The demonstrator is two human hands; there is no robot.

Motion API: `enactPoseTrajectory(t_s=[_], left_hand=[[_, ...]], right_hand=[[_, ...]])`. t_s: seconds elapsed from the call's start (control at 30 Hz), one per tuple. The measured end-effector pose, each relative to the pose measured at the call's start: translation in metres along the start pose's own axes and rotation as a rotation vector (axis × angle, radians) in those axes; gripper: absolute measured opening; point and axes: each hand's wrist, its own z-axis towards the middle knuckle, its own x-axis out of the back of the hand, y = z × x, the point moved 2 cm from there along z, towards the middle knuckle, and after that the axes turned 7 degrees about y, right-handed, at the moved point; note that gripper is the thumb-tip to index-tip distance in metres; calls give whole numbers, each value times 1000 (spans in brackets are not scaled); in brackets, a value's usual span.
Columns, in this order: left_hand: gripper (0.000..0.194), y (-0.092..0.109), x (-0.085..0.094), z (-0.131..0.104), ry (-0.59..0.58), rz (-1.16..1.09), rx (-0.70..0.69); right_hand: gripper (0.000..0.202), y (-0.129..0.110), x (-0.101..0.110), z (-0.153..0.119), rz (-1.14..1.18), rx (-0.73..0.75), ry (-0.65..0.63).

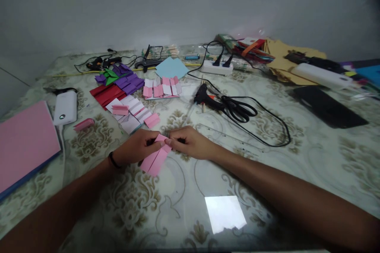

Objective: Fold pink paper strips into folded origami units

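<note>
Head view: a person sits at a patterned surface (297, 174) against a pale wall, both bare forearms reaching in from the near edge.
Left hand (135, 148): closed on the left side of a folded pink paper piece (156, 157), fingers curled over its upper edge; a dark band sits on the wrist.
Right hand (190, 142): pinching the top corner of the same pink piece, fingertips (169, 141) meeting the left hand's there.
Folded pink paper piece: at the middle of the surface, between the two hands, its long end slanting down toward the person and lying on or just above the surface; which, I cannot tell.
Behind the hands: a spread of folded pink-and-white pieces (133, 112), with red pieces (107, 94) and purple pieces (127, 81) farther back, and a second pink-and-white row (162, 88) beside them.
Loose piece: one small folded pink piece (84, 124) lies apart to the left, near a white power bank (65, 107).
Far left: a pink sheet stack (25, 144) at the surface's edge.
Right of centre: a black glue gun (204, 98) and black scissors (240, 110) lying touching, a black cable looping round them.
Back: a light blue paper square (171, 67) and a white power strip (216, 68).
</note>
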Motion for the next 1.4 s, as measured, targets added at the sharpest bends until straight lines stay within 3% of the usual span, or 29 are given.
enactPoseTrajectory(t_s=[1.4], left_hand=[[40, 2, 0, 0, -10, -28, 0]], right_hand=[[48, -3, 1, 0, -2, 37, 4]])
